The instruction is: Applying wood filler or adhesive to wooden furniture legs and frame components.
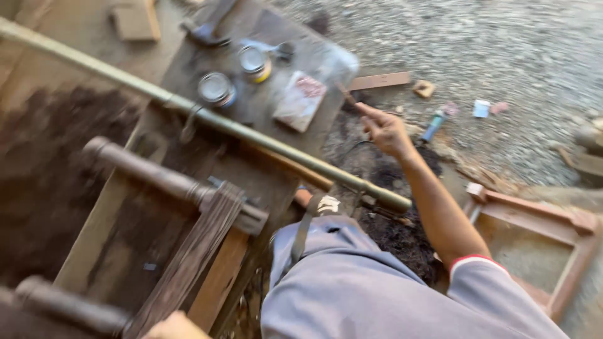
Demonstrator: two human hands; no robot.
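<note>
My right hand reaches out over the far right corner of a dark wooden workbench. Its fingers are curled and pinch what looks like a thin brown stick; blur hides the detail. The hand is nearest to a flat white and red packet and a clear plastic bag. Only a sliver of my left hand shows at the bottom edge, beside a dark wooden slat. Its fingers are out of sight.
A long greenish pole crosses the bench diagonally. Two round tins stand at the far end. A turned wooden furniture leg lies nearer. A reddish wooden frame sits on the gravel at right, among small scraps.
</note>
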